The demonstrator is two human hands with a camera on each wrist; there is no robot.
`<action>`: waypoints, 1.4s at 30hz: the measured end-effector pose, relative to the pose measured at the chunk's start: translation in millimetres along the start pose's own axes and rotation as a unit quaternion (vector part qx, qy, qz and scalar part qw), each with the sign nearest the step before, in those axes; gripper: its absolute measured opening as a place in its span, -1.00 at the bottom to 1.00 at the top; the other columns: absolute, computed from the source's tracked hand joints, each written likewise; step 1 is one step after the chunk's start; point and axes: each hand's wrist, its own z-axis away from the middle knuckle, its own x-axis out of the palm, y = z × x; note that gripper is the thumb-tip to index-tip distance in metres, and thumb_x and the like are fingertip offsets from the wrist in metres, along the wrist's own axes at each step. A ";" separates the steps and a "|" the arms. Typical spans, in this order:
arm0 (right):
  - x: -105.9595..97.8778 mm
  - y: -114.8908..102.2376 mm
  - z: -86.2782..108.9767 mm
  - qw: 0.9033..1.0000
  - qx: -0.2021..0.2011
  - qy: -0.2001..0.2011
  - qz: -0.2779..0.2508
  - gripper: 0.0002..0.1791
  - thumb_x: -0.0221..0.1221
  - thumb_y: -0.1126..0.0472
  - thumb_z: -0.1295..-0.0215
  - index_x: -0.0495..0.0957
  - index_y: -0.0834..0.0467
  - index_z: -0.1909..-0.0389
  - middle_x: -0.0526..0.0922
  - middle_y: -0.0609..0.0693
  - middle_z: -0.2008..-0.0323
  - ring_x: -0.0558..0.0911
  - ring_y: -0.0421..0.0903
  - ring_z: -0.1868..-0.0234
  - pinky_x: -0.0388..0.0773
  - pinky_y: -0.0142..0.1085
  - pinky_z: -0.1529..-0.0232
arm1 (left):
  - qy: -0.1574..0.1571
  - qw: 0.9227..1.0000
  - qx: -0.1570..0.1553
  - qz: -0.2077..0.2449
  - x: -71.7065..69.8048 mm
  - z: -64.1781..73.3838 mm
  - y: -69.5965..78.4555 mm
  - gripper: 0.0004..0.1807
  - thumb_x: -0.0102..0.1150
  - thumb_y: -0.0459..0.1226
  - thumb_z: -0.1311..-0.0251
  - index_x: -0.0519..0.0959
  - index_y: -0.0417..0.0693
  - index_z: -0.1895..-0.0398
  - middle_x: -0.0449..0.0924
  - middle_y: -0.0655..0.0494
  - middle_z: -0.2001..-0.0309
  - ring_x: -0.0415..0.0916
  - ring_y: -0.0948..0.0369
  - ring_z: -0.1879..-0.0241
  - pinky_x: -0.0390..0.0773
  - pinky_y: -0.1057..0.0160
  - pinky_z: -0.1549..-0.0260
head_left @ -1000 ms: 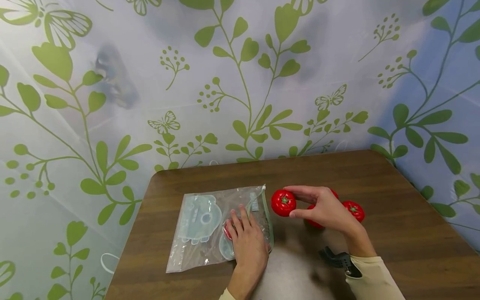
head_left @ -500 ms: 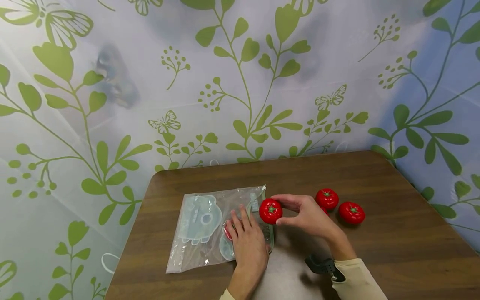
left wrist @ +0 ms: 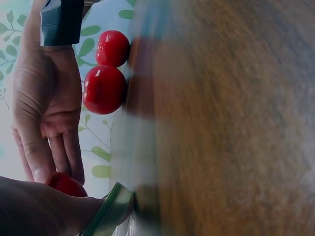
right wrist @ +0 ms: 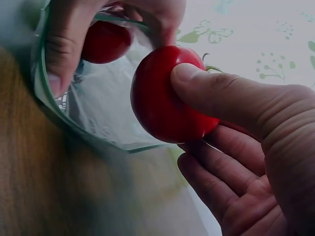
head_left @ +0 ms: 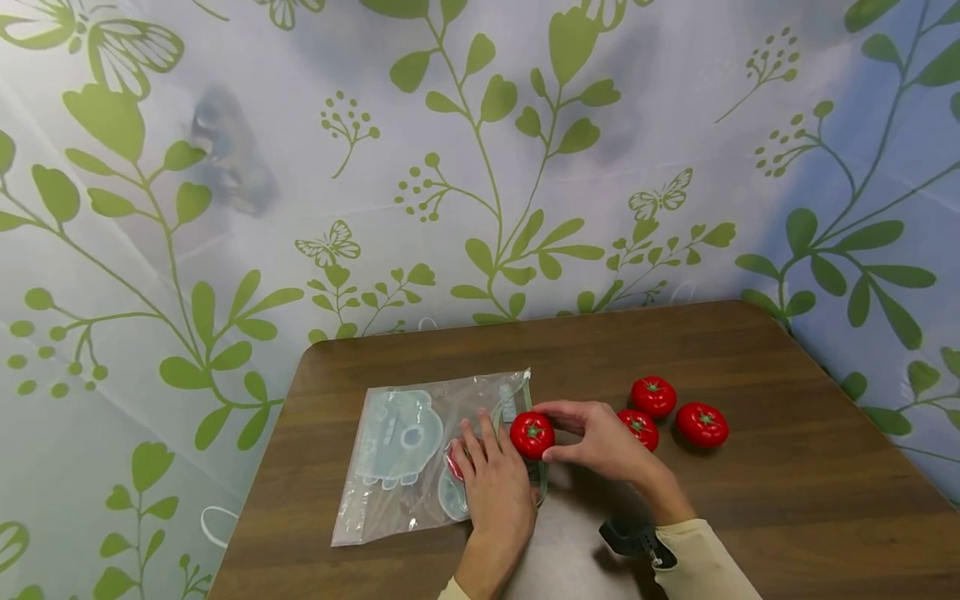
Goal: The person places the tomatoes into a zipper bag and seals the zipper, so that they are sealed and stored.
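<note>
A red tomato (head_left: pixel 532 435) with a green star-shaped top is pinched between the thumb and fingers of my right hand (head_left: pixel 598 443). It is right at the mouth of a clear zip bag (head_left: pixel 350 510) with a green zip edge. My left hand (head_left: pixel 495 492) lies over the bag with its fingers spread. In the right wrist view, the left thumb (right wrist: pixel 61 59) reaches inside the gaping mouth. Another tomato (right wrist: pixel 107 42) is inside the bag, partly hidden under the left hand in the head view.
Right of my right hand, three more tomatoes sit on the brown wooden table (head_left: pixel 750 350): a rear one (head_left: pixel 654 397), a right one (head_left: pixel 702 425) and a near one (head_left: pixel 640 428). A leaf-patterned cloth (head_left: pixel 480 167) hangs behind the table. A dark band (head_left: pixel 637 542) circles my right wrist.
My right hand has carried its tomato left and slightly nearer to me, up to the bag's mouth. The table tomatoes it covered are now in sight. My left hand and the bag stay put.
</note>
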 end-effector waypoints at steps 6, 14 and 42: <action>7.6 6.1 -0.2 1.000 0.001 -0.008 0.008 -0.32 0.60 0.10 -0.26 0.65 0.05 -0.40 0.71 0.10 -0.37 0.71 0.18 -0.37 0.60 0.10 -0.38 | -0.011 1.000 -0.006 0.009 -0.7 -0.2 0.1 0.35 0.81 0.09 0.25 0.34 -0.34 -0.61 0.20 -0.32 -0.69 0.16 -0.39 -0.66 0.13 -0.38 -0.62; 18.7 10.5 -0.7 1.000 -0.007 -0.013 0.001 -0.33 0.61 0.11 -0.24 0.66 0.06 -0.37 0.74 0.09 -0.33 0.73 0.16 -0.35 0.62 0.07 -0.35 | -0.015 1.000 -0.008 0.007 -0.9 -2.1 0.3 0.32 0.82 0.09 0.25 0.37 -0.31 -0.59 0.19 -0.31 -0.69 0.14 -0.38 -0.67 0.11 -0.39 -0.63; 37.9 0.7 -4.7 0.993 -0.020 -0.015 0.118 -0.32 0.59 0.10 -0.26 0.67 0.01 -0.41 0.74 0.00 -0.34 0.73 0.06 -0.35 0.60 0.14 -0.40 | 0.012 1.000 0.012 -0.007 2.0 0.4 -1.1 0.17 0.84 -0.03 0.30 0.52 -0.25 -0.48 0.29 -0.29 -0.65 0.20 -0.38 -0.64 0.17 -0.39 -0.61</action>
